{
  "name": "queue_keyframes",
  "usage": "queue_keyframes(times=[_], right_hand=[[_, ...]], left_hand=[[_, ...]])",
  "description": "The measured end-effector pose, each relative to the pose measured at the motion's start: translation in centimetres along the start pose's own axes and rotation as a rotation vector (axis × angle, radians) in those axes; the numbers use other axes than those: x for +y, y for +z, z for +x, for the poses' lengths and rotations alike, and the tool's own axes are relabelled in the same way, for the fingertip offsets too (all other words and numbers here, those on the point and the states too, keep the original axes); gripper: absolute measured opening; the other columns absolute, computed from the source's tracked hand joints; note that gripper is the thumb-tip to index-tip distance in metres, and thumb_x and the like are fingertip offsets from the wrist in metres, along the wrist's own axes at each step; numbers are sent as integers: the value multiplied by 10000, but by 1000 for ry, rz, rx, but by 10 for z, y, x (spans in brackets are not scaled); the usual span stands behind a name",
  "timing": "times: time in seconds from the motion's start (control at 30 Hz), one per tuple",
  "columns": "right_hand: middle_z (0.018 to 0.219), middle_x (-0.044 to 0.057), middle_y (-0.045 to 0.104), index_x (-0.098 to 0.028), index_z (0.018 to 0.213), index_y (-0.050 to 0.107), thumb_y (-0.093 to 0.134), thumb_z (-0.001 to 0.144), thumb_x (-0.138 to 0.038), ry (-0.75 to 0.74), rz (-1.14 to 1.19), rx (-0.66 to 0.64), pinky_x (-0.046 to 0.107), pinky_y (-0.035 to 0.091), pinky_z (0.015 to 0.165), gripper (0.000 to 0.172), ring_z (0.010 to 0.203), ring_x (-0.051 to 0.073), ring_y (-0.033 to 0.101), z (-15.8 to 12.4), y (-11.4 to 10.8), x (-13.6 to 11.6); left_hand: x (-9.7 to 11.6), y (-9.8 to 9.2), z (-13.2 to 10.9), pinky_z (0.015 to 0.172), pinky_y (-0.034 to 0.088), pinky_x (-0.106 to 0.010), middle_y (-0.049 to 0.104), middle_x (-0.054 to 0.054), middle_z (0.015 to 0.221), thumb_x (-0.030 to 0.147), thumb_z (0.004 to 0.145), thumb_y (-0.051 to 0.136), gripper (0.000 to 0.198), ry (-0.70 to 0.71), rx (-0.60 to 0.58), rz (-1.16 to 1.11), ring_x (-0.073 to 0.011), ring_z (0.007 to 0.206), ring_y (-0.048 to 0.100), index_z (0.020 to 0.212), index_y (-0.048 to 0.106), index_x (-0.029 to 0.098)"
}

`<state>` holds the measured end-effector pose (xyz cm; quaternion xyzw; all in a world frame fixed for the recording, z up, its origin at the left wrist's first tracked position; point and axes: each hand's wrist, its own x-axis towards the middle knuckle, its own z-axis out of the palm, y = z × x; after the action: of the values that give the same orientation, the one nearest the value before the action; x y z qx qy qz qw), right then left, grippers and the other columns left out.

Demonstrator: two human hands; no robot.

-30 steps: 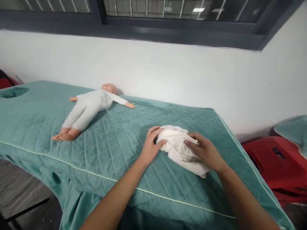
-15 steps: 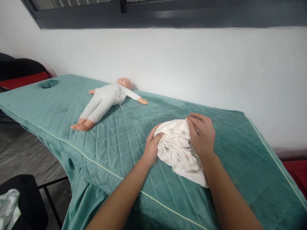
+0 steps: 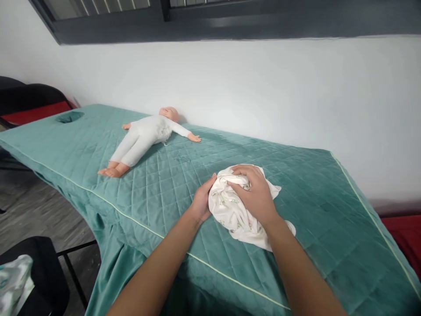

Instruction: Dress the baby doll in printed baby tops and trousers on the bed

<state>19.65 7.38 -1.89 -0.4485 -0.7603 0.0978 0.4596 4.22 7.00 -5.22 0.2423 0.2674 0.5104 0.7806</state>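
A bunched white cloth with small coloured prints lies crumpled on the green quilted cover of the bed; its folds hide what kind of piece it is. My left hand cups the cloth's left edge, thumb up, some fingers hidden behind it. From above and to the right, my right hand grips a fold near the top, thumb and fingers curled into the fabric. Loose corners stick out to the right of that hand and under its wrist. Farther left, a baby doll in a white body suit lies on its back, apart from both hands.
The bed's far side runs along a white wall under a dark window frame. A round hole opens at the bed's left end. A black chair holding white fabric stands at lower left. Red-and-black chairs stand beyond.
My right hand has moved left and in over the top of the cloth, closing on a fold. The cloth is more gathered, and a corner now spreads to the right. The doll has stayed put.
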Motion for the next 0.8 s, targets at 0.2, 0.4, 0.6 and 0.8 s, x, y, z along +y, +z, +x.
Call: queue_keyframes(times=[0.2, 0.4, 0.6, 0.8], right_hand=[[1093, 39, 705, -255, 892, 612, 683, 840, -194, -12, 72, 22, 436, 454, 973, 107, 1076, 238, 624, -2, -1, 3], [1063, 41, 709, -254, 884, 630, 643, 867, -197, 10, 115, 129, 434, 465, 974, 60, 1053, 233, 641, -2, -3, 6], [1087, 62, 695, -245, 913, 635, 592, 891, -251, 224, 159, 415, 398, 487, 988, 48, 1083, 221, 639, -1, -12, 12], [1023, 27, 732, -220, 939, 628, 669, 845, -299, 414, 490, 650, 338, 545, 827, 130, 911, 179, 677, 3, -15, 22]], left_hand=[[-1, 2, -3, 825, 525, -342, 752, -72, 878, 513, 778, 762, 438, 137, 57, 126, -242, 891, 706, 981, 719, 127], [-2, 1, -3, 634, 439, -230, 651, 6, 738, 503, 790, 758, 364, 231, 107, 209, -116, 675, 585, 848, 675, 153], [-5, -4, -3, 667, 428, -197, 653, 3, 852, 397, 775, 793, 280, 279, 58, 377, -104, 760, 561, 897, 682, 170], [-3, -10, 2, 701, 462, -191, 632, 24, 838, 352, 810, 770, 218, 306, 129, 67, -91, 759, 573, 868, 651, 179]])
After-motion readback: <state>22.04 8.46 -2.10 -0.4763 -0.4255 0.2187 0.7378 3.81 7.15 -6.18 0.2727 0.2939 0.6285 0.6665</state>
